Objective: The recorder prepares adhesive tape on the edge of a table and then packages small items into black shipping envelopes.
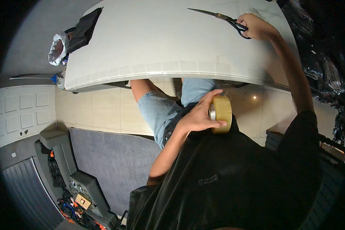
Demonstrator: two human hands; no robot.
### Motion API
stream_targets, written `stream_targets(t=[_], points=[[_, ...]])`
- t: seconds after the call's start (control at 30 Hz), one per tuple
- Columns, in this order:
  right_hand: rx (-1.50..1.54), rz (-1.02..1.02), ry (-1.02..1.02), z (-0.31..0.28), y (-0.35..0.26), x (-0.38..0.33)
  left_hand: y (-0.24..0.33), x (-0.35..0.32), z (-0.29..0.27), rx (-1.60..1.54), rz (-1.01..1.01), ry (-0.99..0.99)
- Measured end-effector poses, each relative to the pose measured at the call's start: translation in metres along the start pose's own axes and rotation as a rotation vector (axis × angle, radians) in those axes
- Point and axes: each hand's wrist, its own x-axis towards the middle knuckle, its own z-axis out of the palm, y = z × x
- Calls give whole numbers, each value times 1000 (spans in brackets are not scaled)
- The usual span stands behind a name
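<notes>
A wide roll of yellowish packing tape [223, 115] is in my left hand [197, 118], held over my lap below the table's near edge. The thumb and fingers close around one side of it. Up at the far right of the white table [142, 42], my right hand [257, 27] has its fingers on the handles of a pair of scissors [227, 18]. The dark handles sit at my fingers, and the long blades point left. Part of the grip is hidden by the hand itself.
A flat black bag [87, 30] lies on the table's left edge, beside a bin with a silver-white liner [58, 49]. Black plastic wrapping [322, 69] is piled along the right. A grey sofa [84, 184] with a small box [83, 201] stands at lower left.
</notes>
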Motion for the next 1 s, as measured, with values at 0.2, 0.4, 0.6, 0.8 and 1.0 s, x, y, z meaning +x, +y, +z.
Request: stream_targets(t=[0.2,0.4,0.6,0.8,1.0], points=[[266,57,-132,8,42,9,-8,-1,0,-153,16,-10],[907,181,-331,-38,-41,-108,-7,0,-1,-253,19,-56],[752,204,-409,-35,-31,-199,-6,-1,-4,-219,46,-82],[815,937,-739,-45,-16,-225,-6,1,-3,-217,37,-95],[717,428,-775,-22,-4,-216,-7,2,-2,-254,73,-116]])
